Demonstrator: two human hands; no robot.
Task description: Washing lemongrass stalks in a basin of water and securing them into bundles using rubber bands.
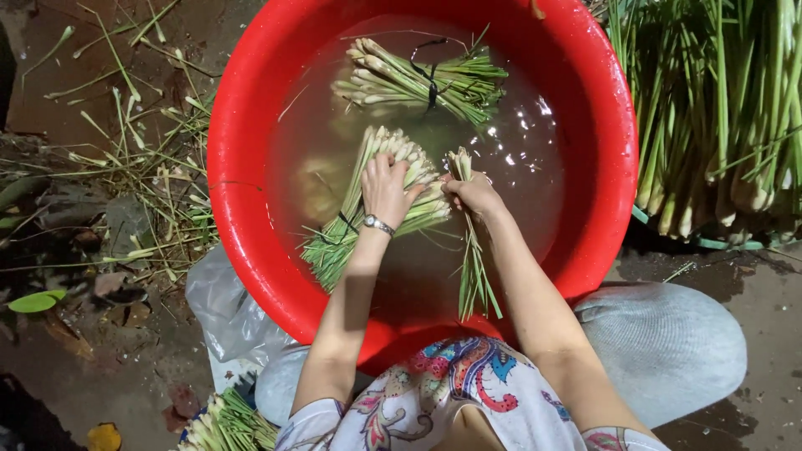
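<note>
Harsh frontal light, glare on the water (518,150), dark blurred edges.

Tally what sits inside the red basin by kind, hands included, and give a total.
Tied lemongrass bundles: 2, one floating at the far side, one under the left hand
Small loose bunch: 1, held in the right hand
Hands: 2, left hand, right hand
Total: 5

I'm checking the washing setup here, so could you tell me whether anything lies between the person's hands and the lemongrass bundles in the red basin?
Nothing visible does. The left hand rests directly on the large bundle, and the right hand grips the small bundle. A third tied bundle floats apart at the far side of the red basin.
</note>
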